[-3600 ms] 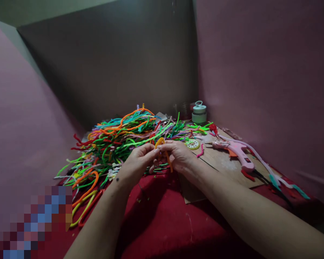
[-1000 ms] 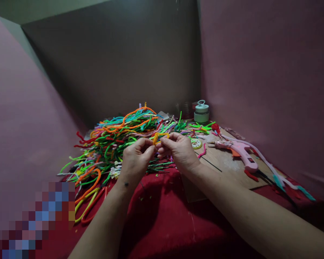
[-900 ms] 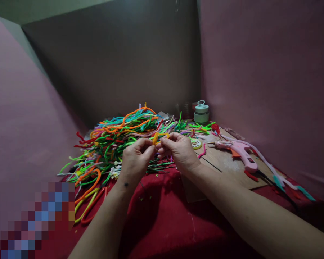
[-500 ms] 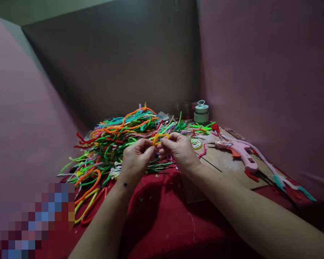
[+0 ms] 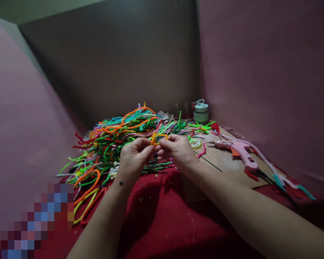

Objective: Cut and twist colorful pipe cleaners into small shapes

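Observation:
Between my two hands is a yellow-orange pipe cleaner [image 5: 154, 138], bent into a small loop. My left hand [image 5: 135, 155] pinches its left end between thumb and fingers. On the other side, my right hand [image 5: 179, 150] is closed on the loop's right end, thumb pressed against the fingers. Both hands are raised over the near edge of a big heap of many-coloured pipe cleaners [image 5: 112, 138]. Part of the loop is hidden behind my fingertips.
A pink glue gun [image 5: 241, 153] lies on a brown board [image 5: 226, 169] at the right, its cord running off right. Nearby are a round yellow-rimmed disc [image 5: 196, 143] and a pale green container [image 5: 201, 111]. Dark thin stems [image 5: 159, 165] lie on the red cloth [image 5: 162, 216].
My left hand has shifted slightly left, and the held loop shows a little more open between my fingers. My right hand has barely moved.

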`<control>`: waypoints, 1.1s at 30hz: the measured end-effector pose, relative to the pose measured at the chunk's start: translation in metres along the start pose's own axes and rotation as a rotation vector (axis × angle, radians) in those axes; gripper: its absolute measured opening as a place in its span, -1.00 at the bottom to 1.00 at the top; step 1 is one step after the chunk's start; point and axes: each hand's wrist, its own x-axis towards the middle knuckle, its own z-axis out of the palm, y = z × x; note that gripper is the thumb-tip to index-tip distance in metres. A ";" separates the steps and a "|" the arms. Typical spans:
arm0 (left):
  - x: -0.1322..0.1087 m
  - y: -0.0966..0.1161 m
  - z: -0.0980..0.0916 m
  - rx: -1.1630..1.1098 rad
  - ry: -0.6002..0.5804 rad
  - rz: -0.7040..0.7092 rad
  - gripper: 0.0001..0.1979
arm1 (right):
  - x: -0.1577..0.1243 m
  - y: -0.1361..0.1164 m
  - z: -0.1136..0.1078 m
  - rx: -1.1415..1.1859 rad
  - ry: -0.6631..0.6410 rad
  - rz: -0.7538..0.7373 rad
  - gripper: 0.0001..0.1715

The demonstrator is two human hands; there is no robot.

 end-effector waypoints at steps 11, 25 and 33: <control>0.000 -0.002 0.000 0.053 -0.014 0.022 -0.82 | 0.002 0.004 -0.001 -0.067 0.036 -0.009 -0.80; -0.001 -0.003 0.001 0.086 -0.010 0.070 -0.90 | -0.003 0.008 0.000 -0.362 -0.017 -0.310 -0.90; -0.003 0.001 0.004 -0.025 -0.036 0.007 -0.90 | -0.001 0.011 -0.004 -0.555 0.088 -0.387 -0.92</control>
